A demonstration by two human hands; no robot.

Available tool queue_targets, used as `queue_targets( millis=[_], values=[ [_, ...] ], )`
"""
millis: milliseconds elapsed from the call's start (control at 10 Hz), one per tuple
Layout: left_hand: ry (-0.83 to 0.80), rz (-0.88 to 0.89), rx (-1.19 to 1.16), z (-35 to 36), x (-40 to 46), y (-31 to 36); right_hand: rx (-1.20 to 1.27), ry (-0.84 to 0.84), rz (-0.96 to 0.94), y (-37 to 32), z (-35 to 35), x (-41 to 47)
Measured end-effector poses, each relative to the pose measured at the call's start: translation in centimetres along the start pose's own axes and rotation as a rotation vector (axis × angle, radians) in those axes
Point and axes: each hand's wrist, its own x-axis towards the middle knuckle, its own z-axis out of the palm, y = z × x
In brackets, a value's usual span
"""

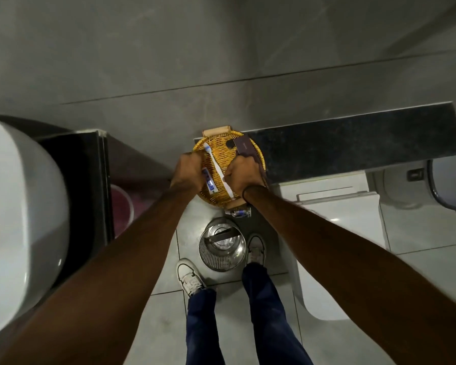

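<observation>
Two hands grip the wicker tray [223, 151] I'm steering at the ledge [353, 143] end: left hand [187, 171] at nine o'clock, right hand [244, 177] at three, balanced so toothbrush [217, 167] and toothpaste [209, 181] don't slide.

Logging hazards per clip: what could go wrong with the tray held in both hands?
1. The wicker tray juts past the black ledge; if the left hand or right hand tilts it, the toothbrush could slide into the open bin below.
2. The dark box lies at the rim and might tip off.
</observation>
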Motion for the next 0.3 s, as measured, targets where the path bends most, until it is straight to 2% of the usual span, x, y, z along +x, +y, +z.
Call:
queue_targets(
  millis=[100, 200, 300],
  values=[
    [0.092, 0.097, 0.044, -1.1, -1.7, 0.0, -0.036, 0.037, -0.038, -0.7, -0.9, -0.8],
    [0.157, 0.218, 0.187, -4.3, -4.2, -0.1, 0.03, 0.08, -0.098, -1.7, -3.2, -2.3],
    [0.296, 0.407, 0.327, -8.7, -6.9, 0.5, 0.38, 0.172, -0.115, -3.7, -7.6, -4.8]
  ],
)
